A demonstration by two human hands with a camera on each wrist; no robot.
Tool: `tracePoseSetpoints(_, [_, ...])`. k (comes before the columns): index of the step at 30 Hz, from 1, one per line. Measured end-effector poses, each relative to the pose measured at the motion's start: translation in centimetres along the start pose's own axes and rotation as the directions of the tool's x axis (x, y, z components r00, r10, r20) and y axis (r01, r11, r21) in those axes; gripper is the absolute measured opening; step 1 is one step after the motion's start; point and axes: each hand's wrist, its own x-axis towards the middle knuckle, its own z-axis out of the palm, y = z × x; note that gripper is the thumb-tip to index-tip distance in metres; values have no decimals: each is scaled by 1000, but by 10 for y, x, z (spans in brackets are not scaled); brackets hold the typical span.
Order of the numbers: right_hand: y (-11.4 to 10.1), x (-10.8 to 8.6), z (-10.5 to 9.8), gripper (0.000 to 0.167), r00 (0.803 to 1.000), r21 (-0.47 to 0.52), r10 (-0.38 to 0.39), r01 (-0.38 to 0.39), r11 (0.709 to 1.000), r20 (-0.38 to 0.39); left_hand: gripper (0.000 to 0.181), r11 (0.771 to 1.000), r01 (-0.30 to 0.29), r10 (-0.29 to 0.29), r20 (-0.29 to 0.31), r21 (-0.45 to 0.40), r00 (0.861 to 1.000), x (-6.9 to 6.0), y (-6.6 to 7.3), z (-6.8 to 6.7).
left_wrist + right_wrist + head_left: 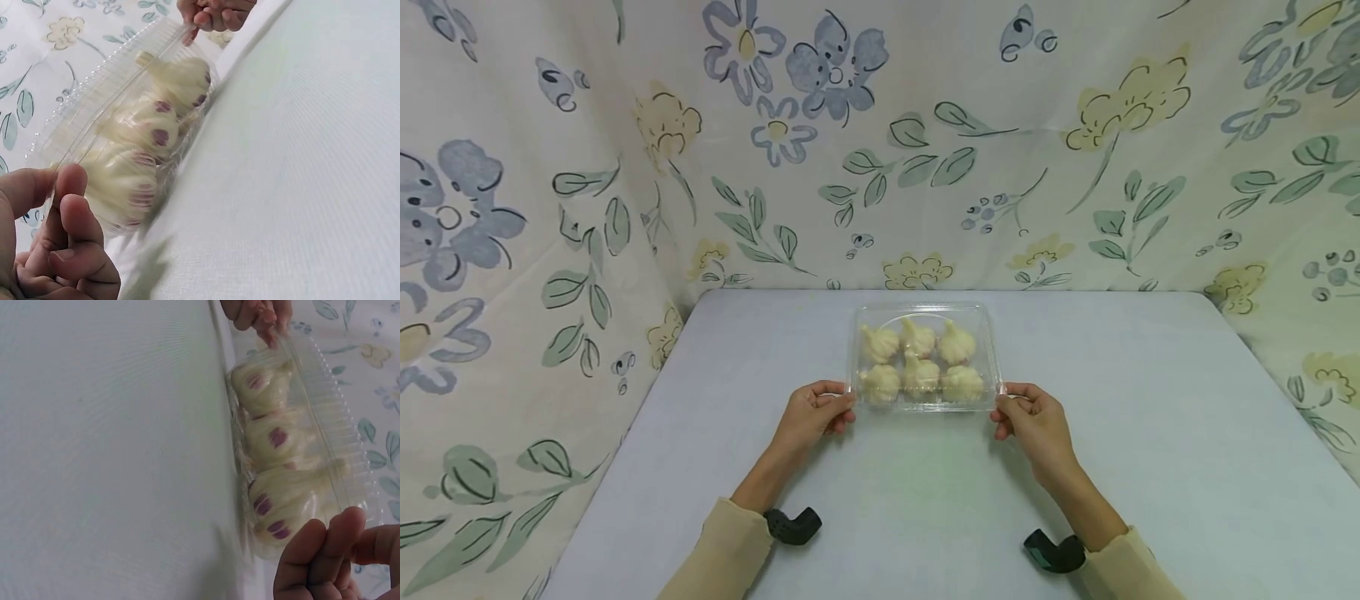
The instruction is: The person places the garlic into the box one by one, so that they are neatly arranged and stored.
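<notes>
A clear plastic clamshell box (pixel 925 406) with its lid down sits on the white table, holding several pale garlic bulbs (pixel 957 342) in two rows. Purple patches show on the bulbs (pixel 128 181) in the wrist views. At the box's near left corner, my left hand (pixel 814 410) pinches the rim between thumb and fingers. My right hand (pixel 1033 421) pinches the rim at the near right corner in the same way. Seen from the right wrist, the box's ridged side (pixel 350 419) rises beside the right fingers.
The white table (pixel 1150 417) spreads around the box on all sides. Behind it and at both sides hangs a floral curtain (pixel 925 208). A black curved device (pixel 795 527) is worn at the left wrist, and a similar black device (pixel 1055 552) at the right.
</notes>
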Motion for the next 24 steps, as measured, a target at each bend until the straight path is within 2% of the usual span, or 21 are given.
tracePoseSetpoints(6, [0, 1, -2, 36, 1000, -2, 12, -12, 1000, 7, 12, 1000, 3, -2, -25, 2, 1000, 1, -4, 2])
tracePoseSetpoints(11, [1, 1, -2, 37, 1000, -1, 21, -21, 1000, 8, 12, 1000, -11, 11, -21, -26, 1000, 0, -3, 4])
tracePoseSetpoints(15, [1, 1, -2, 38, 1000, -3, 22, -22, 1000, 10, 12, 999, 1, -2, -16, -39, 1000, -1, -2, 5])
tracePoseSetpoints(24, [3, 1, -2, 35, 1000, -4, 21, -21, 1000, 10, 17, 999, 7, -7, -15, -36, 1000, 0, -2, 4])
